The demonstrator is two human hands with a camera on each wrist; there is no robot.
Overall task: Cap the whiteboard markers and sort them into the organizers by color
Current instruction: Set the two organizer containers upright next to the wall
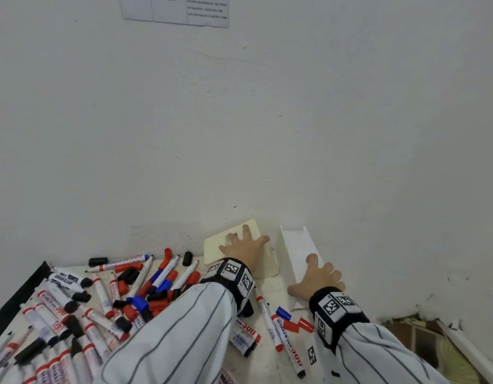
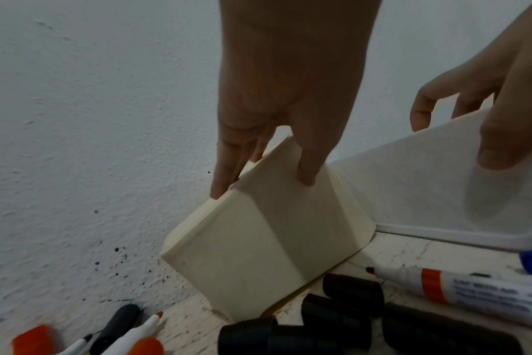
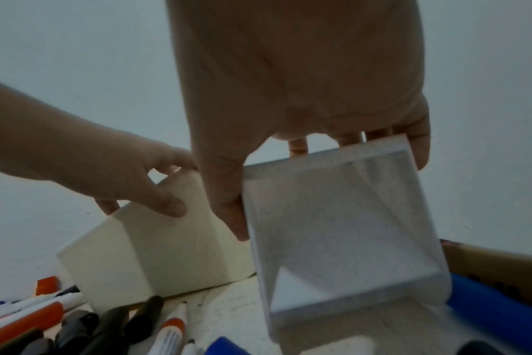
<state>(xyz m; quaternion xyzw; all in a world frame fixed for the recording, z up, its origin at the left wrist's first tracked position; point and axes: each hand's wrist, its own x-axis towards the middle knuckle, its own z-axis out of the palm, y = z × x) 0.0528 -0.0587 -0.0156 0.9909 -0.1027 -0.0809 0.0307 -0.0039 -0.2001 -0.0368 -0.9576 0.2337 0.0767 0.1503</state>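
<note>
A cream organizer stands tilted against the wall. My left hand grips its upper edge, fingers over the far side and thumb on the near face. To its right is a white organizer, also tilted. My right hand holds it, thumb along its left side and fingers curled over the far rim. A heap of red, blue and black whiteboard markers and loose caps lies on the table to the left.
A red marker, a blue cap and red caps lie between my arms. The wall rises directly behind both organizers. A black border runs along the table's left side. A cardboard box sits lower right.
</note>
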